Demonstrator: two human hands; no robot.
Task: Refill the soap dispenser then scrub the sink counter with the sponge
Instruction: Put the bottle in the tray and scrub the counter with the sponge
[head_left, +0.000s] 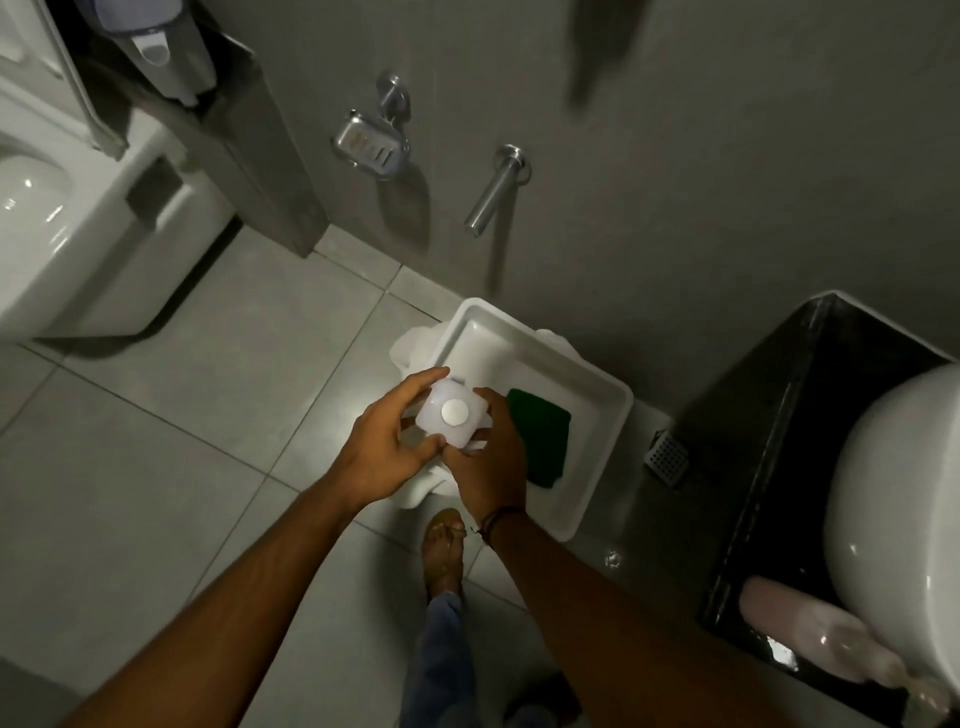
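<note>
Both hands hold a translucent white refill bottle (453, 422) with a round white cap, seen from above. My left hand (387, 447) wraps its left side and my right hand (488, 467) grips its right side and underside. They hover over a white tray (587, 384) on the floor. A green sponge (543, 441) lies inside the tray, just right of my right hand. A pink soap dispenser (795, 634) lies on the black counter (779, 415) beside the white sink basin (904, 519) at the right.
A white toilet (78, 223) stands at the left. On the grey wall hang a metal soap dish (371, 145) and a chrome spout (493, 189). A floor drain (667, 457) sits right of the tray. My sandalled foot (444, 551) is below the tray.
</note>
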